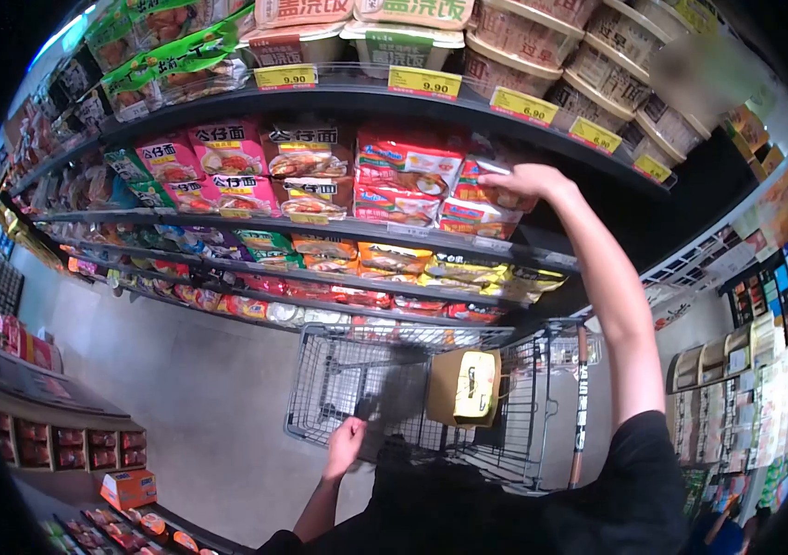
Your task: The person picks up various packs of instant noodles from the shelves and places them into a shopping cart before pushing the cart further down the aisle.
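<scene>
My right hand point(534, 184) reaches up to the middle shelf, its fingers closed on a red noodle packet point(482, 190) at the right end of a red stack. Part of that packet is hidden by the fingers. Low in the view, my left hand point(347, 446) is held curled by the near side of the wire shopping cart point(297, 407); what its fingers hold, if anything, I cannot make out. Inside the cart stands an open cardboard box point(445, 393) with a yellow package point(475, 388) on it.
Pink noodle packs point(227, 153) and brown packs point(309, 153) line the same shelf. Tubs with yellow price tags point(424, 82) stand above. Lower shelves carry yellow and orange packs point(394, 257). The cart handle point(581, 407) lies at the right, a wooden display rack point(74, 447) at the lower left.
</scene>
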